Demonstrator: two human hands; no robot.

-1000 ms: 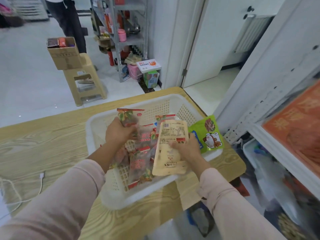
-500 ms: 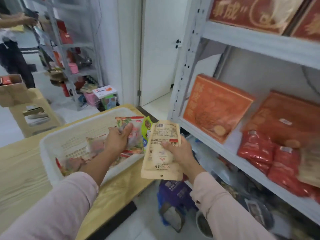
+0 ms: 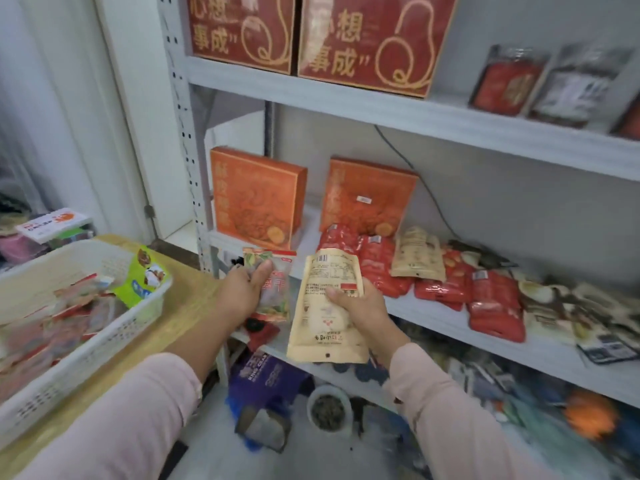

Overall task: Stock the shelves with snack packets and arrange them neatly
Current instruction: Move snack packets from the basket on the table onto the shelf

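Tan kraft-paper pouch (image 3: pixel 325 327) is held upright in the right grip (image 3: pixel 360 306), thumb pinched over its face, long axis vertical. Clear printed snack packet (image 3: pixel 277 289) is clasped in the left grip (image 3: pixel 242 292). Both are held just before the grey metal middle shelf (image 3: pixel 426 315). A matching tan pouch (image 3: pixel 417 254) is seen ahead-right, judged nearer the right grip.

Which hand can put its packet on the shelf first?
Probably the right hand: its tan packet is closest to the matching packet lying on the shelf. The left hand holds a clear packet further left.
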